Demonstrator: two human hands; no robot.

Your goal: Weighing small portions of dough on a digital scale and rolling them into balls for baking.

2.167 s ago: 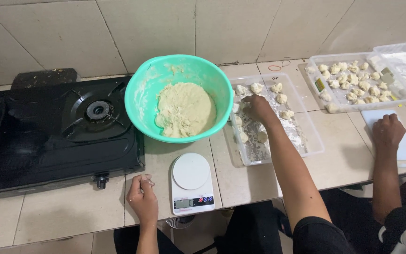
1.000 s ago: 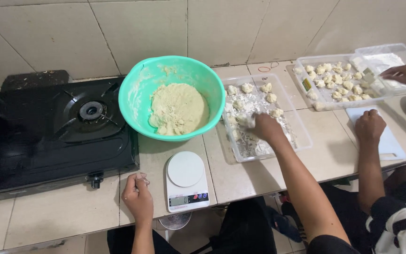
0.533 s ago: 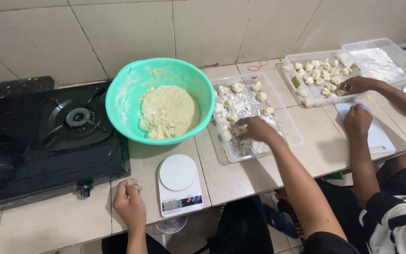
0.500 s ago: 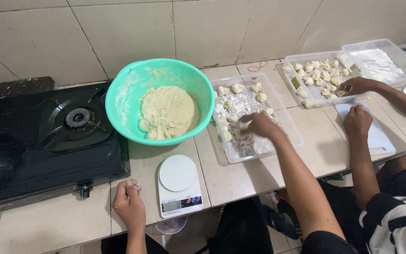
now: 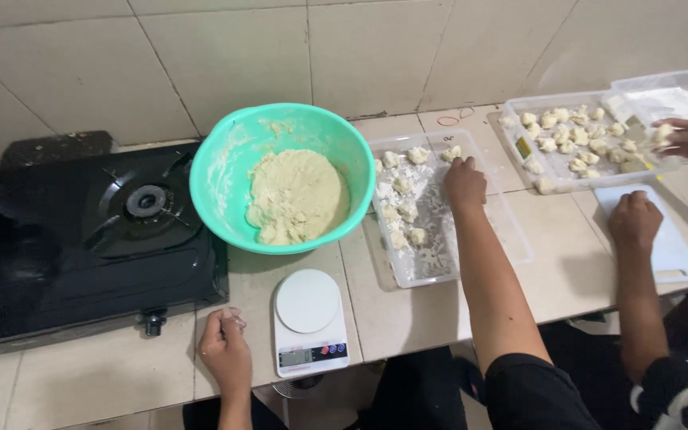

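Observation:
My right hand [image 5: 465, 181] reaches into a clear plastic tray [image 5: 511, 239] dusted with flour. Its curled fingertips touch a dough piece [image 5: 449, 153] at the tray's far end. Several other dough pieces [image 5: 404, 211] lie along the tray's left side. My left hand [image 5: 224, 350] rests as a closed fist on the tiled counter, just left of a white kitchen scale [image 5: 308, 318]. Something small and pale shows at its thumb, too small to identify. Beyond the scale stands a teal bowl [image 5: 224, 171] holding a mound of dough [image 5: 295, 195].
A black gas stove [image 5: 81, 231] fills the left of the counter. At the right, another person's hands [image 5: 635, 219] are over a white board [image 5: 670, 247] and a second tray of dough pieces [image 5: 567, 139]. A tiled wall stands behind.
My right hand has moved from the middle of the floured tray to its far end. The view has shifted right. The other person's far hand now reaches the second tray. My left hand stays put.

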